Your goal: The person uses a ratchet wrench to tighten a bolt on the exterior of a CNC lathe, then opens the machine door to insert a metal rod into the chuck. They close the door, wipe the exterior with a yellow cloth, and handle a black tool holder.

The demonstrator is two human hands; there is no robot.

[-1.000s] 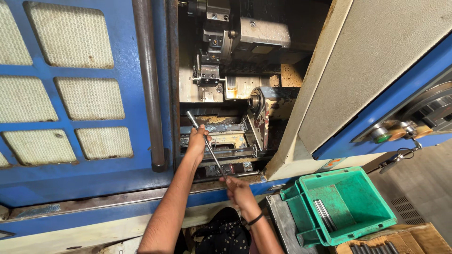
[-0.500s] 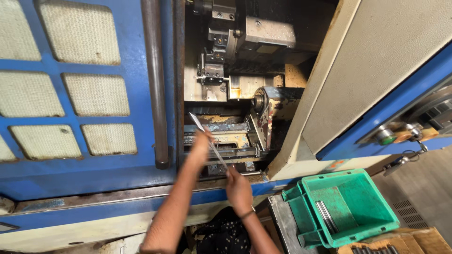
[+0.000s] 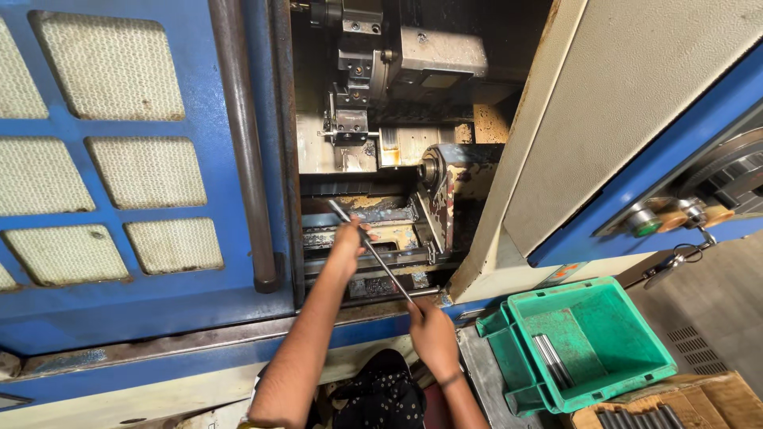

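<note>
Left hand (image 3: 350,245) closed around upper part of long metal rod (image 3: 372,251); lower end gripped by right hand (image 3: 431,334). Rod held slanted inside open lathe (image 3: 413,171), green bin (image 3: 584,345) alongside.

A blue machine door (image 3: 135,159) with mesh windows (image 3: 107,67) is filling the space left of the grip, a dark vertical handle bar (image 3: 242,151) running down its edge. Above the grip, light is falling on grey tool blocks (image 3: 429,56) inside the dark machine bay. Right of the grip, a cream panel (image 3: 636,103) is slanting over a blue frame (image 3: 675,183) with knobs (image 3: 675,216). Lower right, a green bin (image 3: 588,345) is sitting beside a cardboard box (image 3: 675,405). Grey floor (image 3: 723,302) is showing beyond.
</note>
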